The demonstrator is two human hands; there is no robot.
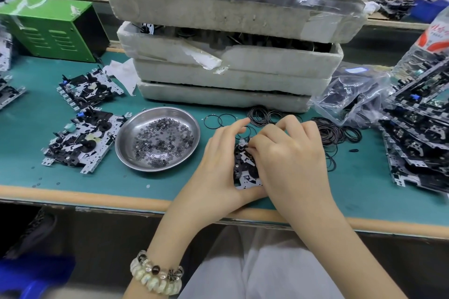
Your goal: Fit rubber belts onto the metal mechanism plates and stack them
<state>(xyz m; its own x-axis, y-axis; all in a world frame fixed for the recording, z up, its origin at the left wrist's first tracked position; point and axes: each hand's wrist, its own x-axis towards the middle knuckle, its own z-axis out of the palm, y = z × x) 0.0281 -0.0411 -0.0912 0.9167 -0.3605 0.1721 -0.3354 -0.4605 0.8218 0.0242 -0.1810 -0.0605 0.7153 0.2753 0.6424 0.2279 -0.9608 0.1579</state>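
Observation:
A metal mechanism plate (244, 168) with black parts sits near the table's front edge, mostly hidden between my hands. My left hand (218, 165) holds its left side, thumb curled under its near edge. My right hand (289, 153) covers its right side, fingertips pinching at something small on its top; a thin rubber belt shows just beyond the fingers. Loose rubber belts (264, 115) lie behind my hands and more belts (332, 136) pile to the right. Two plates (82, 141) (90, 88) lie flat at the left. A leaning stack of plates (418, 143) stands at the right.
A steel dish (126, 153) of several small black washers sits left of my hands. Stacked foam trays (230, 75) fill the back. A green metal box (53, 29) stands back left. Plastic bags of parts (357, 94) and a bottle (435, 36) are back right.

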